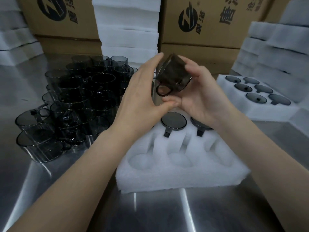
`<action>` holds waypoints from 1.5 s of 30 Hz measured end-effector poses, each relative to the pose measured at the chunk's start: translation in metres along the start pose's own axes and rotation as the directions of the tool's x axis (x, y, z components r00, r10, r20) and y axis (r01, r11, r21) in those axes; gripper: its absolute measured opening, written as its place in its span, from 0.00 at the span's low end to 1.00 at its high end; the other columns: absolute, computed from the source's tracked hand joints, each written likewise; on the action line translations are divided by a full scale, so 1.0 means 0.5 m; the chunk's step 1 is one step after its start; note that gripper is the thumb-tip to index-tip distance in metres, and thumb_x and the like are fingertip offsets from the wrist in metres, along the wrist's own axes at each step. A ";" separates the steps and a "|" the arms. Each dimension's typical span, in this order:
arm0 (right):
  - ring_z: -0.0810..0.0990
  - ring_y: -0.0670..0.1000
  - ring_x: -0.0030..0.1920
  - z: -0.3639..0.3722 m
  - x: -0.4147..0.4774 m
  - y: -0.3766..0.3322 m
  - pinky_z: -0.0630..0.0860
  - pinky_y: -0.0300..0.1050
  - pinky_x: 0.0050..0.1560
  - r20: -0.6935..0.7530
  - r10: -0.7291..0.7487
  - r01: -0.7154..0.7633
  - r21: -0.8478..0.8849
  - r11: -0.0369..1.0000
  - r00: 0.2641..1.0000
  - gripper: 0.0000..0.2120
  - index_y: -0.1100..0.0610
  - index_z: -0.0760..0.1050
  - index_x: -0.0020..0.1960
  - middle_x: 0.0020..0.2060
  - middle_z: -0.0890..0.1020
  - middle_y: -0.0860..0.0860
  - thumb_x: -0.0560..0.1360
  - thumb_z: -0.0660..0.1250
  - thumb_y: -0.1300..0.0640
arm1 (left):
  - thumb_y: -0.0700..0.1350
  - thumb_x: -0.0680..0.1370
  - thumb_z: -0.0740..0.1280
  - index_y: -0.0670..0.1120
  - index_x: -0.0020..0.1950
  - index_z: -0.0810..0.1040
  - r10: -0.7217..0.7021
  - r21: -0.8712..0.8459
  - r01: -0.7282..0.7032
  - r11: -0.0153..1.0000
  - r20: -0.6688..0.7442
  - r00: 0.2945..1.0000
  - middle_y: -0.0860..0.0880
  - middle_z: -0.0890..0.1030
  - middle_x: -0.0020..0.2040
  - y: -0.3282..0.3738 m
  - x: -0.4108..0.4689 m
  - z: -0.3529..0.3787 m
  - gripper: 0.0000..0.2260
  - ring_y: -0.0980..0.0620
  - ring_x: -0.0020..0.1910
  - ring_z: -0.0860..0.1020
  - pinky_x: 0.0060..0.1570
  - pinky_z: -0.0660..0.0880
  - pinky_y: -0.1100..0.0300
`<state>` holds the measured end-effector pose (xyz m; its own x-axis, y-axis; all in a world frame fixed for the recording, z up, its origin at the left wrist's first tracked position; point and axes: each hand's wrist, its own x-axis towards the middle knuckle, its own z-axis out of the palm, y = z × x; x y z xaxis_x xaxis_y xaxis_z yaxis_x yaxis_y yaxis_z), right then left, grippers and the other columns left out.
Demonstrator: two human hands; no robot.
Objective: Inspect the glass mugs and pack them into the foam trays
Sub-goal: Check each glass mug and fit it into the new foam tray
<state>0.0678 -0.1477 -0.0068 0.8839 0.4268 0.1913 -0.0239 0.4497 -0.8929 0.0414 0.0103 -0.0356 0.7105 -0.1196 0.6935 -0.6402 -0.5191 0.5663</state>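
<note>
A smoky dark glass mug is held tilted in the air above the foam tray, its handle pointing down toward me. My right hand cups it from the right with curled fingers. My left hand lies against its left side with straight fingers, thumb underneath. Below them sits a white foam tray with two mugs seated in its far row and three vacant pockets in the near row. A dense cluster of unpacked dark mugs stands on the steel table to the left.
A filled foam tray lies at the right. Stacks of white foam trays rise behind, at far left and far right. Cardboard boxes line the back. Bare steel table shows near me.
</note>
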 end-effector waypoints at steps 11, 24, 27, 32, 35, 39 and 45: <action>0.80 0.56 0.54 0.000 0.002 0.016 0.79 0.53 0.50 -0.061 -0.180 0.124 -0.511 0.850 0.982 0.22 0.62 0.71 0.66 0.58 0.78 0.63 0.78 0.57 0.50 | 0.42 0.72 0.74 0.42 0.73 0.67 0.028 0.028 -0.027 0.999 -0.023 0.999 0.48 0.75 0.65 0.014 -0.003 0.002 0.32 0.53 0.66 0.72 0.67 0.68 0.59; 0.72 0.28 0.54 0.000 -0.010 0.029 0.66 0.24 0.55 0.121 -0.344 0.253 -0.895 0.368 0.931 0.22 0.53 0.66 0.72 0.54 0.73 0.33 0.79 0.58 0.48 | 0.48 0.70 0.74 0.48 0.61 0.79 0.002 0.027 0.000 1.000 -0.043 0.999 0.55 0.82 0.48 0.028 -0.004 -0.002 0.20 0.55 0.48 0.79 0.51 0.75 0.57; 0.72 0.29 0.57 0.001 -0.008 0.029 0.65 0.25 0.57 0.101 -0.349 0.259 -0.858 0.443 0.932 0.19 0.55 0.69 0.71 0.57 0.74 0.36 0.82 0.55 0.51 | 0.49 0.71 0.75 0.47 0.61 0.79 -0.026 0.005 0.027 1.000 -0.045 0.999 0.53 0.83 0.48 0.028 -0.006 -0.001 0.20 0.54 0.49 0.81 0.51 0.77 0.54; 0.79 0.49 0.61 0.001 -0.003 0.020 0.74 0.57 0.66 -0.042 -0.260 0.178 -0.627 0.759 0.965 0.16 0.52 0.76 0.64 0.58 0.81 0.50 0.85 0.52 0.54 | 0.45 0.69 0.78 0.44 0.58 0.79 -0.003 -0.014 0.003 1.000 -0.035 0.999 0.52 0.83 0.47 0.024 -0.007 -0.001 0.19 0.56 0.47 0.80 0.50 0.76 0.58; 0.82 0.51 0.55 -0.001 0.002 0.017 0.74 0.61 0.63 -0.067 -0.170 0.119 -0.471 0.874 0.983 0.16 0.51 0.78 0.61 0.53 0.85 0.50 0.85 0.52 0.53 | 0.44 0.70 0.77 0.42 0.59 0.79 0.035 -0.029 -0.036 0.999 -0.029 0.999 0.51 0.83 0.49 0.023 -0.008 -0.002 0.20 0.56 0.49 0.80 0.52 0.76 0.58; 0.84 0.53 0.53 -0.010 0.008 0.009 0.81 0.47 0.48 -0.113 -0.082 0.051 -0.253 0.966 0.990 0.15 0.55 0.80 0.58 0.51 0.85 0.54 0.84 0.55 0.53 | 0.42 0.71 0.77 0.40 0.62 0.78 0.099 -0.059 -0.099 0.993 -0.005 0.995 0.49 0.81 0.59 0.021 -0.010 0.003 0.21 0.54 0.62 0.77 0.62 0.74 0.58; 0.81 0.55 0.59 -0.021 0.012 0.015 0.76 0.53 0.62 0.078 0.141 -0.138 -0.048 0.989 0.987 0.21 0.55 0.79 0.60 0.58 0.83 0.56 0.82 0.53 0.44 | 0.43 0.71 0.76 0.49 0.71 0.69 0.086 -0.062 -0.084 0.995 0.022 0.996 0.54 0.75 0.65 0.016 -0.009 0.000 0.31 0.59 0.67 0.72 0.66 0.70 0.61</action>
<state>0.0776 -0.1500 -0.0167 0.8323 0.5462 0.0946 -0.1228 0.3480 -0.9294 0.0330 0.0067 -0.0340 0.6591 -0.1820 0.7297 -0.7146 -0.4537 0.5324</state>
